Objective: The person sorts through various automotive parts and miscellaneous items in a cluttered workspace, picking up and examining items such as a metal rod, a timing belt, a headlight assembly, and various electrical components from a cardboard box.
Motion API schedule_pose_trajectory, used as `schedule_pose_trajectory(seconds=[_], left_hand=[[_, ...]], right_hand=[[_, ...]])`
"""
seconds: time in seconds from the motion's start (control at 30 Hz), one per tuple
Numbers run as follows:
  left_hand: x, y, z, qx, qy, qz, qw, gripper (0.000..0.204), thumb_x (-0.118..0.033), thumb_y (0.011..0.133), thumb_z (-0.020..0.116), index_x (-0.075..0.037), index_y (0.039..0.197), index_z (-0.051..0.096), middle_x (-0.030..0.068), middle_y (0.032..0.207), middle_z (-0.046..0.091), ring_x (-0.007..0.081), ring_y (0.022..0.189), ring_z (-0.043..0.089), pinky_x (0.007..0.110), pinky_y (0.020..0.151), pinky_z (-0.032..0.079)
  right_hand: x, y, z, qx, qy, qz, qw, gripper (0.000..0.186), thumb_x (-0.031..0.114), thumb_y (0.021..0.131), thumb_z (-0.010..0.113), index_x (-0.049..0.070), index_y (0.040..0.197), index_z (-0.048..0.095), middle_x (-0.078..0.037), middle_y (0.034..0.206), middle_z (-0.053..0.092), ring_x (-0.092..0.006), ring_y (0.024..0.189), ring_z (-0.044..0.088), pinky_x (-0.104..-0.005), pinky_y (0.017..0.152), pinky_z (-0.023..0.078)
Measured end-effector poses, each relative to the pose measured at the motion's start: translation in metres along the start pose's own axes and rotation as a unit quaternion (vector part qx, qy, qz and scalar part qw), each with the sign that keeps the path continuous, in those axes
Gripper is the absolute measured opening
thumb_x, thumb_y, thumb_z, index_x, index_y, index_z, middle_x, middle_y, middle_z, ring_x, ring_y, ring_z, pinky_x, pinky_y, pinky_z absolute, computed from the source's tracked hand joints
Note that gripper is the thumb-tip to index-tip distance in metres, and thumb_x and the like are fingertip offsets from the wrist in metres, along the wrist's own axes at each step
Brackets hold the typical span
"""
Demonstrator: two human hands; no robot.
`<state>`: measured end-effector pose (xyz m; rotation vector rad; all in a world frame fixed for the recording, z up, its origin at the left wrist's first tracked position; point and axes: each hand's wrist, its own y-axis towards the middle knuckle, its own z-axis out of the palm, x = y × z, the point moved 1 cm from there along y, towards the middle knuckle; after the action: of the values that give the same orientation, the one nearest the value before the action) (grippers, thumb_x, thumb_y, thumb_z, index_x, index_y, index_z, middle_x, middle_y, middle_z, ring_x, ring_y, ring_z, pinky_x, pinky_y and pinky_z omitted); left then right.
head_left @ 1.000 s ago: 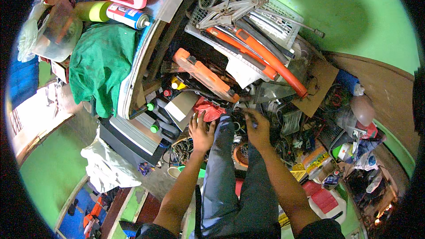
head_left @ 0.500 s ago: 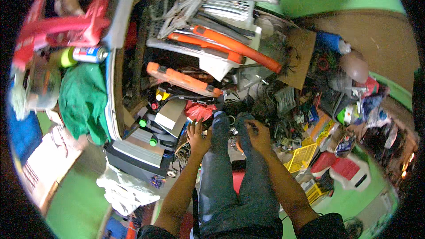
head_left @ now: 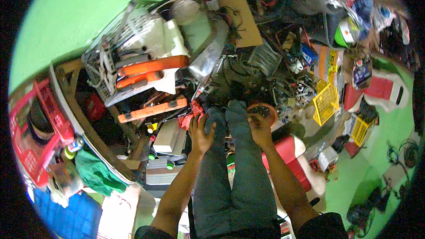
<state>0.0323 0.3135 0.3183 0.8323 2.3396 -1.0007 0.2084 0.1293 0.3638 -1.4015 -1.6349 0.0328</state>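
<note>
The left hand (head_left: 201, 137) is hovering beside the left knee (head_left: 215, 118), fingers spread and apparently holding nothing; a crumpled red bundle (head_left: 189, 117) (no clear long axis showing) is lying just beyond its fingertips, farther from the right hand (head_left: 261, 132), which is hanging loosely open, seemingly empty, by a round orange-brown bowl (head_left: 275, 113).

Light green wall (head_left: 57, 31), dark wooden shelf (head_left: 91, 129)
</note>
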Motion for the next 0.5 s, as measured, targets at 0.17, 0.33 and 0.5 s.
schedule_pose_trajectory(seconds=[0.17, 0.33, 0.5], left_hand=[[-0.017, 0.029, 0.035, 0.040, 0.022, 0.030, 0.998, 0.058, -0.041, 0.090, 0.068, -0.011, 0.137, 0.055, 0.0248, 0.144, 0.048, 0.0466, 0.135, 0.039, 0.058, 0.111, 0.032], [0.012, 0.091, 0.112, 0.114, 0.082, 0.023, 0.990, 0.062, -0.044, 0.089, 0.067, -0.009, 0.139, 0.053, 0.0232, 0.145, 0.046, 0.0461, 0.139, 0.036, 0.061, 0.113, 0.030], [0.053, 0.172, 0.203, 0.171, 0.168, 0.076, 0.968, 0.069, -0.041, 0.087, 0.068, -0.010, 0.145, 0.046, 0.0179, 0.150, 0.044, 0.0450, 0.143, 0.032, 0.069, 0.111, 0.027]], right_hand=[[-0.059, 0.016, 0.011, -0.016, 0.052, 0.033, 0.998, 0.028, 0.023, 0.095, 0.068, 0.002, 0.115, 0.068, -0.016, 0.099, 0.071, -0.0315, 0.094, 0.068, -0.0388, 0.087, 0.052], [-0.117, 0.087, 0.042, 0.074, -0.041, 0.107, 0.991, 0.043, 0.026, 0.089, 0.072, 0.004, 0.125, 0.064, -0.022, 0.113, 0.070, -0.0402, 0.107, 0.067, -0.0462, 0.093, 0.052], [-0.188, 0.158, 0.114, 0.149, -0.168, 0.015, 0.974, 0.064, 0.025, 0.083, 0.075, 0.008, 0.141, 0.051, -0.024, 0.135, 0.058, -0.0404, 0.126, 0.056, -0.0504, 0.103, 0.048]])
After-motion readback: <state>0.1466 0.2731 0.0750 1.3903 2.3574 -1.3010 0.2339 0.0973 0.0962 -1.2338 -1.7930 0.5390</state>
